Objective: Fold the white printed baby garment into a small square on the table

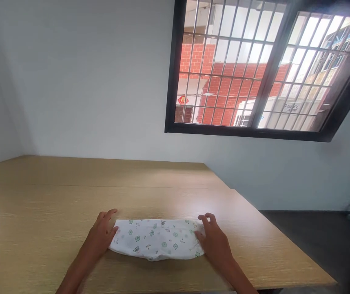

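Note:
A folded white cloth (155, 239) with small green printed figures lies flat on the wooden table (40, 212), near its front edge. My left hand (101, 234) rests on the cloth's left end, fingers stretched out flat and pointing away from me. My right hand (213, 239) lies on the cloth's right end, its fingers slightly curled over the top corner and pressing on the fabric. The cloth ends under both palms are hidden.
The table's right edge (285, 245) runs diagonally, with dark floor (315, 241) beyond it. A white wall stands behind the table, and a black-framed barred window (254, 69) is high on the right.

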Demonstrator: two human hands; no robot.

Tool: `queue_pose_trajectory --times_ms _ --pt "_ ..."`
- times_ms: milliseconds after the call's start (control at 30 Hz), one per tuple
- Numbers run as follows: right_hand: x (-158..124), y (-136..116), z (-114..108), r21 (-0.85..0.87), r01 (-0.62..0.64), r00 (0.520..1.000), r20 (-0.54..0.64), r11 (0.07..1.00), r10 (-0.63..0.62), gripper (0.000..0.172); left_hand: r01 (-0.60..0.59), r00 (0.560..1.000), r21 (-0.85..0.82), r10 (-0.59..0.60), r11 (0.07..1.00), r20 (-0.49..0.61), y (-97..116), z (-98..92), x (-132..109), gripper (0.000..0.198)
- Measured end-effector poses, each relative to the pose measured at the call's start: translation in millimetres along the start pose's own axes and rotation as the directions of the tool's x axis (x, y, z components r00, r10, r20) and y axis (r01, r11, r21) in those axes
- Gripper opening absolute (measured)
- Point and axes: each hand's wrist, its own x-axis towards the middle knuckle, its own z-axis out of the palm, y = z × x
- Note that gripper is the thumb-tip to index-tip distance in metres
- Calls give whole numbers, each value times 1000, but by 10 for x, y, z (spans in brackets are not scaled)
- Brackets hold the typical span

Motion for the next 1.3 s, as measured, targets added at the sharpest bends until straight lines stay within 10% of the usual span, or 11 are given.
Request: queue_pose_trajectory --times_ms 167,300,400,700,1000,1300 --pt "-53 -730 150 200 261 961 40 944 -274 28 -200 955 66 179 978 237 624 540 -152 44" --pt "-32 -1243 506 416 138 876 371 899 -307 55 -484 775 188 319 855 545 960 1048 -183 62" --pt "121 -1333 743 388 106 824 480 915 -300 63 -510 760 205 326 835 562 898 1222 -25 62" --pt "706 -1032 1019 266 219 815 479 939 -326 64 -457 783 245 256 855 567 709 1239 531 58" --pt "667 -244 629 61 145 853 498 988 -156 74 -207 887 447 -26 870 461 102 521 442 67" --pt "665 -982 957 261 236 851 410 936 -328 58 -317 862 324 128 891 490 746 1027 575 61"
